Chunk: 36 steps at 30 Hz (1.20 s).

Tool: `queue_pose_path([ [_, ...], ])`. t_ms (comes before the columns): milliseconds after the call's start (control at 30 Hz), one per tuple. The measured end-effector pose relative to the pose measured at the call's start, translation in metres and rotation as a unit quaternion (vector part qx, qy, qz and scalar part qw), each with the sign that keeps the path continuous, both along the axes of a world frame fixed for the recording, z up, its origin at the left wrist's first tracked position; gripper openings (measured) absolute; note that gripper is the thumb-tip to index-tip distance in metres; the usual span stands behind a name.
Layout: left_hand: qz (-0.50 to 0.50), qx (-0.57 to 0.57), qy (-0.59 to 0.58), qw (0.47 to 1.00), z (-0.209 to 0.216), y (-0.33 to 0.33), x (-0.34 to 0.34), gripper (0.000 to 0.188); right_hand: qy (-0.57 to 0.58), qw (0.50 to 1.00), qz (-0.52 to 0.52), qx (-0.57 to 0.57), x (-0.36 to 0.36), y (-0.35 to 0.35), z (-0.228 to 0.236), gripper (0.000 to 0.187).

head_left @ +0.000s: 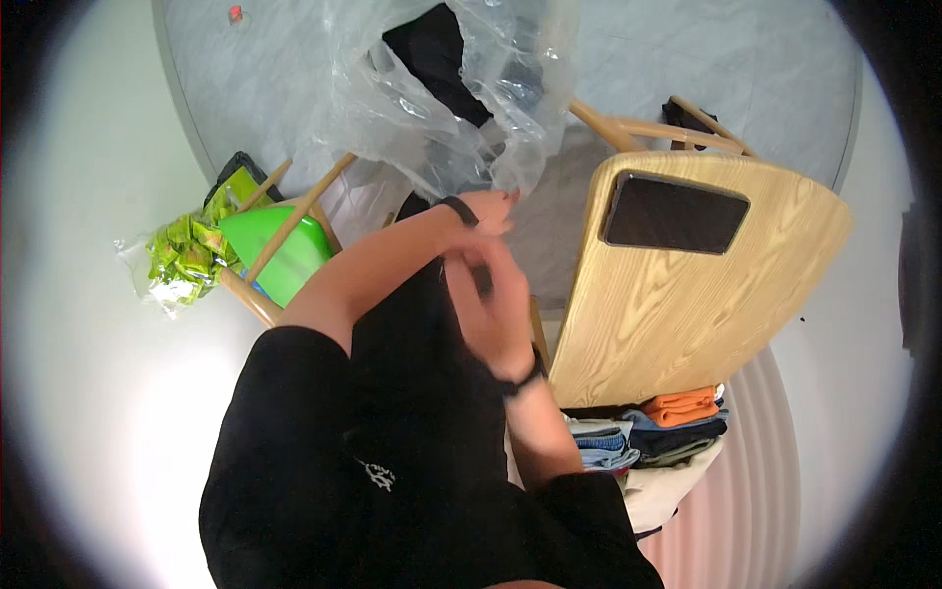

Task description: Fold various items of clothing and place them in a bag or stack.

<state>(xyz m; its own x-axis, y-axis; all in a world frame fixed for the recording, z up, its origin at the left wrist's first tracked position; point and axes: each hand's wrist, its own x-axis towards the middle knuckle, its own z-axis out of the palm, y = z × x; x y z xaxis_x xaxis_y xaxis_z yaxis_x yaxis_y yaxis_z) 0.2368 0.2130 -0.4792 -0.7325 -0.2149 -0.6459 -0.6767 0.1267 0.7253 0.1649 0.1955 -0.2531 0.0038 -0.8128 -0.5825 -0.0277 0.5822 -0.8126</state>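
A large clear plastic bag [373, 118] lies ahead of me at the top, crumpled, with black cloth [432, 59] showing in it. My left hand [486, 208], with a dark band on the wrist, reaches to the bag's near edge. Its fingers are blurred and touch or nearly touch the plastic; whether they grip it does not show. Closer to my body, my right hand [496, 304] overlaps the left wrist in the picture. Its thumb and fingers are bent, smeared by motion, and no held thing can be made out. A black band circles the right wrist.
A wooden board-like top [687, 304] stands at the right, with a dark phone [677, 211] on it. Folded clothes [677, 432] are stacked below it. At the left, a green seat [285, 245] with wooden legs stands beside green packets [186, 250] in clear plastic.
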Motion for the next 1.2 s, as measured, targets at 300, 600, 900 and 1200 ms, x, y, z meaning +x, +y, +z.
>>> queue_pose_path([
  [300, -0.038, -0.433, -0.069, 0.898, -0.083, -0.123, 0.086, 0.021, 0.204, 0.979, 0.01, -0.021, 0.017, -0.094, -0.264, 0.033],
  [600, 0.003, -0.232, -0.342, 0.911, -0.099, -0.161, 0.207, 0.038, 0.177, 0.951, -0.243, -0.07, -0.076, -0.184, -0.267, 0.042],
  [900, 0.326, -0.021, 0.015, 0.945, -0.094, -0.214, 0.201, 0.035, 0.073, 0.965, -0.25, 0.024, -0.072, -0.21, -0.271, 0.033],
  [1200, 0.509, 0.031, 0.13, 0.85, -0.07, -0.306, 0.176, 0.045, 0.203, 0.95, -0.141, -0.189, -0.081, -0.26, -0.33, 0.057],
])
